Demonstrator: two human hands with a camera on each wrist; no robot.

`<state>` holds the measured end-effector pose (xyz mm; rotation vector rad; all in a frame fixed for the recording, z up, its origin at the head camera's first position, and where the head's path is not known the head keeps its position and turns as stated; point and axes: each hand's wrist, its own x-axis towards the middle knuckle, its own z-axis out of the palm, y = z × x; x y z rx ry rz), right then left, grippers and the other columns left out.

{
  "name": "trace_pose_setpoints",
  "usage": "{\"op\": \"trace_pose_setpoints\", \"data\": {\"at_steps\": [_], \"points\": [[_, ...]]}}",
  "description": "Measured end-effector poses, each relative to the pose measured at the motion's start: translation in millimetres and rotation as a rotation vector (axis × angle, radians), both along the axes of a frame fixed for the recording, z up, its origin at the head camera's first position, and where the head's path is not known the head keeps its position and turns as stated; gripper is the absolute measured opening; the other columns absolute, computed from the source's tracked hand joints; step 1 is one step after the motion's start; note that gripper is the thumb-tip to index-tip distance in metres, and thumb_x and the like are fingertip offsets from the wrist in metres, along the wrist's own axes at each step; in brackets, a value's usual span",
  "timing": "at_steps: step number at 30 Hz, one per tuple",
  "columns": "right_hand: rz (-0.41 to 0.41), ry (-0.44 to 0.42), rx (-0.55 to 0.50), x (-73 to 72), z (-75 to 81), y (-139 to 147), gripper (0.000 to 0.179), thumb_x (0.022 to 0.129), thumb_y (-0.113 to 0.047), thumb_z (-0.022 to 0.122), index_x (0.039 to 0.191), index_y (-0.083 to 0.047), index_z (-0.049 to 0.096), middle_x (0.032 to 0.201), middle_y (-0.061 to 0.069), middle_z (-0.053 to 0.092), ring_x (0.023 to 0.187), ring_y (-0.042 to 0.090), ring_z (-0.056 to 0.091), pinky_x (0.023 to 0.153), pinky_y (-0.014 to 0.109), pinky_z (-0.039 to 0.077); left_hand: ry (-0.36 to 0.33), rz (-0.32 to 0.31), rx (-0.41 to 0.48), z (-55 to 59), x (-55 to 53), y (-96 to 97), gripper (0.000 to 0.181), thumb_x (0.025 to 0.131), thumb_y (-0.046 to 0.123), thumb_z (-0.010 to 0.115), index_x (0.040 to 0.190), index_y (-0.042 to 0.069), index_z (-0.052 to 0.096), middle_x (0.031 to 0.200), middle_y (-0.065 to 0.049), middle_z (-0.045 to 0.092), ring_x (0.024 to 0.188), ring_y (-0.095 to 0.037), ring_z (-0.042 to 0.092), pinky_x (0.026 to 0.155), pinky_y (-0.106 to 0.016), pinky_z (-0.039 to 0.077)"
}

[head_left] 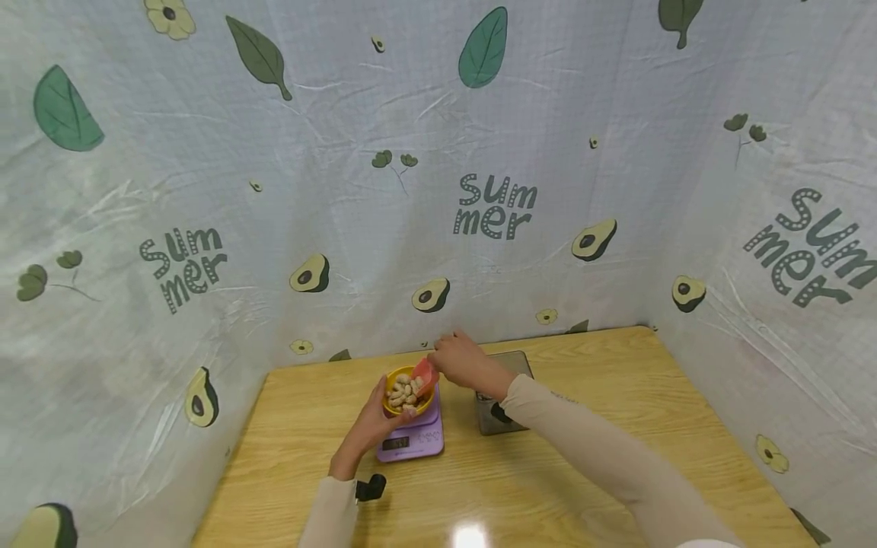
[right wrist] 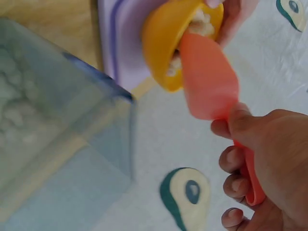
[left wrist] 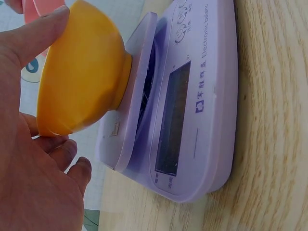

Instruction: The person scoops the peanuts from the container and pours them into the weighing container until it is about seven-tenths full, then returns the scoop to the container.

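My left hand (head_left: 370, 422) steadies a yellow bowl (left wrist: 82, 72), its thumb at the rim and its fingers round the far side. The bowl sits on the platform of a purple kitchen scale (head_left: 411, 450), and unshelled peanuts (head_left: 400, 393) fill much of it. Over the bowl, my right hand (right wrist: 272, 149) grips the handle of a pinkish-red scoop (right wrist: 209, 77). The scoop is tipped, with its mouth inside the bowl's rim beside the peanuts. The scale's display (left wrist: 173, 118) faces the front, its digits unreadable.
Right of the scale stands a clear rectangular container (head_left: 489, 421) with more pale peanuts (right wrist: 19, 103) in it, partly under my right forearm. The wooden table (head_left: 582, 457) meets a printed cloth backdrop (head_left: 384, 228) at its back and sides.
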<state>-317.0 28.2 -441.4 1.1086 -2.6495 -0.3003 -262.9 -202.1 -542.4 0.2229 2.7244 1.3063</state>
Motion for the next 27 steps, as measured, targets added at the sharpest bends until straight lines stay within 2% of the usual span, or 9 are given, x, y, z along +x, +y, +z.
{"op": "trace_pose_setpoints", "data": {"at_steps": [2,5,8,11,14,18,21,27], "points": [[-0.007,0.011,0.038,0.7,6.5,-1.9,0.014,0.093,-0.028,0.068,0.105,-0.026,0.075,0.096,-0.004,0.071,0.092,0.016,0.064,0.080,0.033,0.047,-0.004,-0.004,-0.004,-0.2,-0.4,0.9,0.109,0.084,0.048,0.073,0.158,0.002,0.008,0.162,-0.026,0.016,0.146,-0.048,0.025,0.115,-0.062,0.027],[-0.024,0.015,0.054,2.1,14.7,-1.6,0.015,0.093,-0.028,0.068,0.106,-0.027,0.075,0.097,-0.005,0.071,0.096,0.017,0.063,0.089,0.037,0.049,-0.005,-0.009,0.008,0.6,-0.5,1.9,0.109,0.085,0.048,0.073,0.158,0.003,0.007,0.162,-0.026,0.016,0.146,-0.048,0.025,0.115,-0.062,0.027],[-0.033,0.005,0.013,4.7,21.5,1.9,0.014,0.093,-0.029,0.068,0.105,-0.026,0.074,0.097,-0.004,0.071,0.096,0.017,0.063,0.091,0.039,0.049,-0.002,-0.012,0.020,1.5,-0.5,1.8,0.108,0.085,0.048,0.072,0.158,0.005,0.006,0.162,-0.026,0.016,0.146,-0.048,0.025,0.115,-0.063,0.027],[-0.028,-0.029,-0.063,7.7,23.4,9.3,0.016,0.096,-0.031,0.064,0.107,-0.024,0.072,0.097,-0.003,0.070,0.095,0.017,0.062,0.085,0.037,0.049,-0.001,-0.013,0.021,1.7,-0.1,0.5,0.108,0.085,0.047,0.073,0.158,0.005,0.006,0.162,-0.026,0.016,0.146,-0.048,0.026,0.114,-0.063,0.028],[-0.029,-0.109,-0.159,9.6,18.8,20.5,0.023,0.100,-0.035,0.055,0.112,-0.022,0.070,0.097,-0.003,0.068,0.093,0.017,0.062,0.079,0.036,0.046,0.002,-0.015,0.016,0.8,-0.1,-0.6,0.108,0.085,0.046,0.073,0.158,0.003,0.006,0.161,-0.027,0.017,0.145,-0.048,0.027,0.114,-0.063,0.028],[-0.035,-0.214,-0.304,10.0,8.0,37.9,0.031,0.102,-0.038,0.048,0.116,-0.020,0.069,0.095,-0.003,0.067,0.093,0.018,0.062,0.085,0.039,0.047,0.000,-0.013,0.010,-0.5,-1.1,-1.1,0.109,0.084,0.047,0.073,0.158,0.004,0.006,0.162,-0.026,0.015,0.145,-0.049,0.025,0.115,-0.064,0.027],[-0.021,-0.230,-0.394,11.0,0.0,50.9,0.031,0.102,-0.034,0.050,0.118,-0.017,0.069,0.098,0.000,0.068,0.095,0.020,0.064,0.091,0.042,0.049,-0.007,-0.010,0.002,-0.6,-1.6,-0.5,0.110,0.084,0.048,0.073,0.158,0.003,0.004,0.162,-0.027,0.012,0.146,-0.050,0.022,0.115,-0.064,0.025],[-0.003,-0.225,-0.541,14.0,-11.3,72.1,0.027,0.100,-0.027,0.055,0.121,-0.014,0.068,0.101,0.002,0.070,0.093,0.020,0.064,0.085,0.041,0.052,0.038,0.008,-0.033,6.6,-2.1,-1.6,0.108,0.087,0.048,0.069,0.157,0.000,0.003,0.163,-0.026,0.006,0.148,-0.049,0.016,0.117,-0.063,0.022]]}}
